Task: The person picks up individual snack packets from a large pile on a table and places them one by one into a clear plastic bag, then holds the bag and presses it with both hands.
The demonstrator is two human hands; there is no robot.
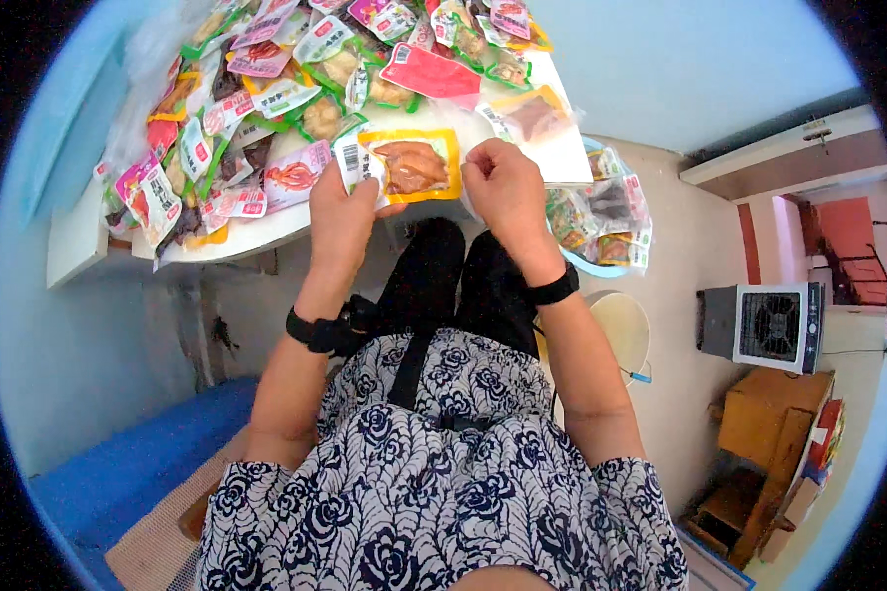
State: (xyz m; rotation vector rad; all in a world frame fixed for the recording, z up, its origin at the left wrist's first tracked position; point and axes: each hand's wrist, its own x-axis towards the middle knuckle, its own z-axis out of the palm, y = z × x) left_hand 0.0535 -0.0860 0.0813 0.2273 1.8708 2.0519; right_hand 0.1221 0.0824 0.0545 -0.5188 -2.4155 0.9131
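Note:
In front of me, a yellow-edged food packet [411,165] with brown meat showing through its clear window is held up at the table's front edge. My left hand [343,212] grips its left end, thumb on top. Close against the packet's right edge is my right hand [506,192], its fingers pinched together. A bit of whitish film shows below those fingertips; what they pinch is not clear. Just beyond, a yellow-edged packet under clear plastic [537,116] lies on the white table [574,158].
Many colourful food packets [325,59] are heaped across the table. At its right, a light blue basin [601,268] holds more packets. A pale bucket [621,330] stands on the floor nearby. Farther right are an air cooler [764,325] and a wooden cabinet [769,419].

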